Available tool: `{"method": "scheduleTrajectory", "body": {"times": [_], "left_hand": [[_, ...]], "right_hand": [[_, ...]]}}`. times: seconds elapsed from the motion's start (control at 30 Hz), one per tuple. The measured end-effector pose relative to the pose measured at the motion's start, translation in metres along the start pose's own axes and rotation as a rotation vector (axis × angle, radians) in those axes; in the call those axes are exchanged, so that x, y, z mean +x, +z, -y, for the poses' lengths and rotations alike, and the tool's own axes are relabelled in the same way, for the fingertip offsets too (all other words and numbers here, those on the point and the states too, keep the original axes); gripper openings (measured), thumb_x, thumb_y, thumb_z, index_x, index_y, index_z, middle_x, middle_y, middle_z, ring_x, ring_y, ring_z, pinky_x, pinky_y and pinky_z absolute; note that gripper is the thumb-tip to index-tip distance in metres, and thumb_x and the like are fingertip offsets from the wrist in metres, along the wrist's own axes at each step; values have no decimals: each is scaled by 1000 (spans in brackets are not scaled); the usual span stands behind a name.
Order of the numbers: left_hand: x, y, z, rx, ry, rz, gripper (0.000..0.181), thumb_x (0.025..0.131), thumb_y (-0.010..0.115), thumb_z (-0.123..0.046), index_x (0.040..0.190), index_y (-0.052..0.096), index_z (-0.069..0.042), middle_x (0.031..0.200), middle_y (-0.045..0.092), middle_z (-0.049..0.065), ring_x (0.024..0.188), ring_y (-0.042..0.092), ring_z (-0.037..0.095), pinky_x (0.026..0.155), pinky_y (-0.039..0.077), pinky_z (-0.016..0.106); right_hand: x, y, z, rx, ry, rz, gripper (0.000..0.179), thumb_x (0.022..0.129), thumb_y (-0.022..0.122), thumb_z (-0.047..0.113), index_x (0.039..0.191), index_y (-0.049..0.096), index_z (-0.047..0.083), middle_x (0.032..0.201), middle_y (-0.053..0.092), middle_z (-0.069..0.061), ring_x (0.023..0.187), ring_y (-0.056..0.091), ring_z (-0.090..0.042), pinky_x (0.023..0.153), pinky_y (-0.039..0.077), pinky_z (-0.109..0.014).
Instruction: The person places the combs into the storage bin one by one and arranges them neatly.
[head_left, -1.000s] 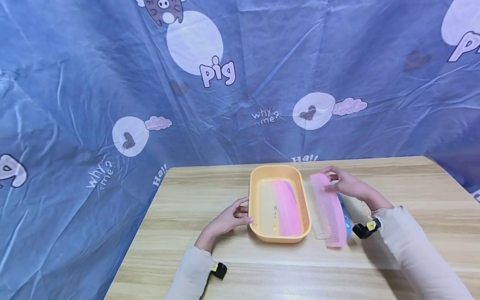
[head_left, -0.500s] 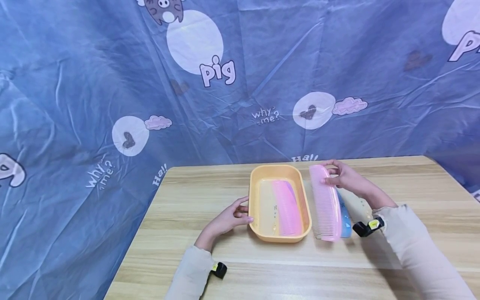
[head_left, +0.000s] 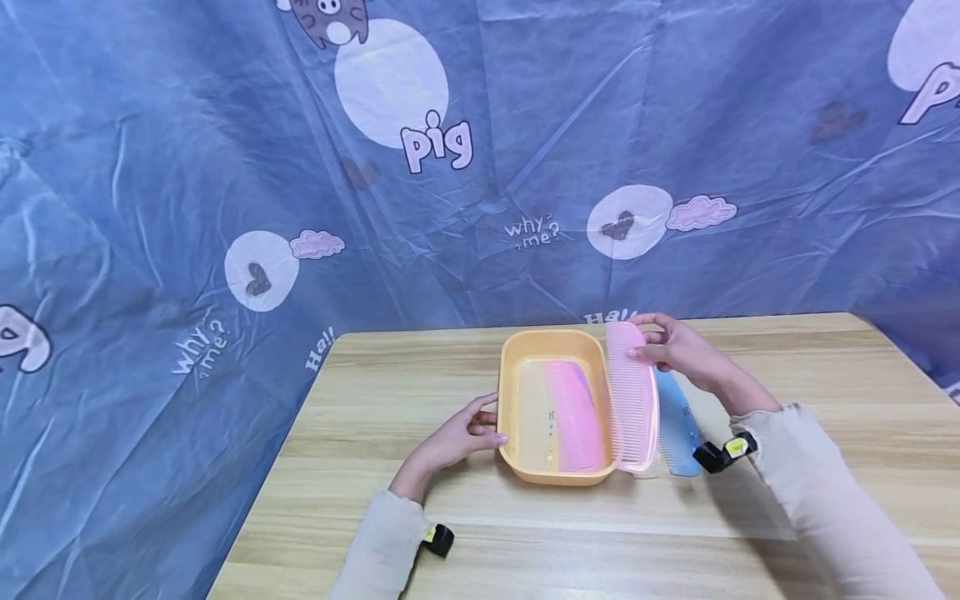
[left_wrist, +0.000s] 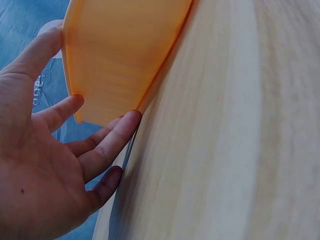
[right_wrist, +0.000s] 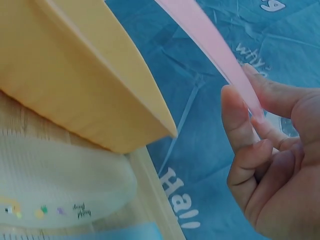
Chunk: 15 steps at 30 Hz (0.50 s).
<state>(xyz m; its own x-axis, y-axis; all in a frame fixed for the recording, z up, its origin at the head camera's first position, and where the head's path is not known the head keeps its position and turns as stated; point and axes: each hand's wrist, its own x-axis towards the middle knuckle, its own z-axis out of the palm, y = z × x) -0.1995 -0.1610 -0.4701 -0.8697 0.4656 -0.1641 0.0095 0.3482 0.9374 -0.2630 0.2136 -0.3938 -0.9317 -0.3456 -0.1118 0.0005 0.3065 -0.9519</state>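
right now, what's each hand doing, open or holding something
Left hand: open, fingers touching the orange tray.
Right hand: closed, pinching a pink comb near its end.

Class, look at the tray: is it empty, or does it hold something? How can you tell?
The tray is not empty: in the head view, a pink comb and a pale comb lie inside it.

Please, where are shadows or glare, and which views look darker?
Head view: bright; the right beige sleeve shadows the pale wooden table; the held curved pink plastic comb gleams. Left wrist view: darker, table grain soft. Right wrist view: also darker, yellow plastic tray without strong glare.
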Motion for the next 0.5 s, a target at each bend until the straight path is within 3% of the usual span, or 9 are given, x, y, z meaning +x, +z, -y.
{"method": "scheduleTrajectory", "body": {"times": [0.5], "left_hand": [[0, -1, 0, -12, -4, 1, 77, 88, 71, -21, 152, 28, -14, 134, 53, 20, 116, 58, 30, 104, 42, 47]], "right_hand": [[15, 18, 15, 56, 34, 17, 60, 94, 61, 14, 140, 26, -1, 78, 63, 12, 63, 58, -5, 58, 44, -23]]}}
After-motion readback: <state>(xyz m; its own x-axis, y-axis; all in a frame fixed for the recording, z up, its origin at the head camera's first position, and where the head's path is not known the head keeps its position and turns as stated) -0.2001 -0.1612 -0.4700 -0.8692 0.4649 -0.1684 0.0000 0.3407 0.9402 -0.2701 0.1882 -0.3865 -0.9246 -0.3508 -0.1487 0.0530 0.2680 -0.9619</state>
